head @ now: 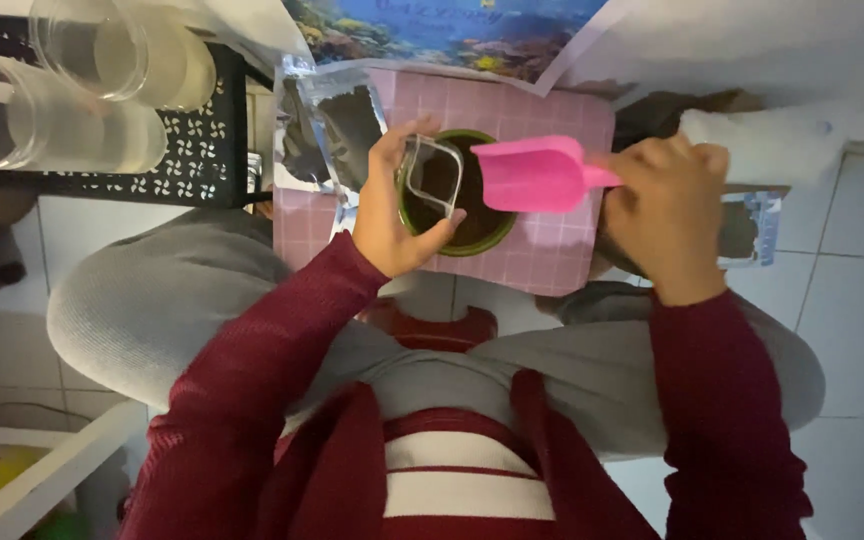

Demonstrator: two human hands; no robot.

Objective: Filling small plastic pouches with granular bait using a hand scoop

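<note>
While we are looking down past our dark red sleeves and grey-trousered knees, we are holding our left hand (389, 215) beside a green pot (457, 240) that is sitting on a pink checked mat (552, 262). Our left fingers are curling around a small clear square container (432, 178), thumb below and fingertips at its upper corner, and we are tilting it over the pot's dark filling. Our right hand (664, 218) is closing fully around the handle of a pink scoop (537, 173); we are holding its blade flat, just above the pot's right rim and just beside the clear container.

An opened silvery pouch (324, 130) is lying at the mat's upper left corner, near our left hand, and we are seeing another foil packet (752, 228) partly hidden behind our right hand. Two clear cups (82, 85) are resting on a black perforated stand (207, 150) at the upper left, well apart from the pot. A colourful picture sheet (442, 30) is lying beyond the mat.
</note>
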